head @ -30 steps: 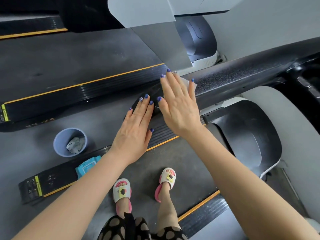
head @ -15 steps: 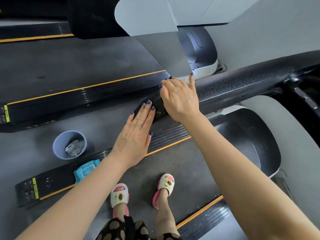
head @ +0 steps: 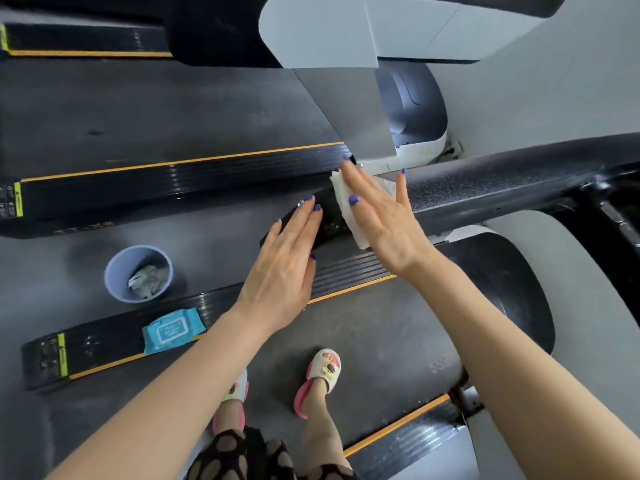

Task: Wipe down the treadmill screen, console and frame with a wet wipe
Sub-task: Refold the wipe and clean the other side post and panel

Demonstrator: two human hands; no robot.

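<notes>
A black textured treadmill handrail (head: pixel 491 188) runs from the right edge toward the middle and ends in a glossy black tip (head: pixel 329 223). My right hand (head: pixel 381 220) lies flat with straight fingers, pressing a white wet wipe (head: pixel 346 209) onto the rail near that tip. The wipe sticks out from under the fingers on the left and below. My left hand (head: pixel 284 275) rests flat with straight fingers on the rail's end, just left of the wipe. A grey upright of the frame (head: pixel 346 109) rises behind the hands.
A blue pack of wet wipes (head: pixel 173 330) lies on the left side rail (head: pixel 104 344). A lilac cup (head: pixel 117 289) holding crumpled used wipes stands on the floor beside it. My feet in sandals (head: pixel 322 372) stand on the belt (head: pixel 381 341). Another treadmill (head: pixel 138 109) is on the left.
My right hand went from flat to curled over the rail, then flattened again lower down, so the white wipe now shows beneath it. My left hand stayed on the rail's end.
</notes>
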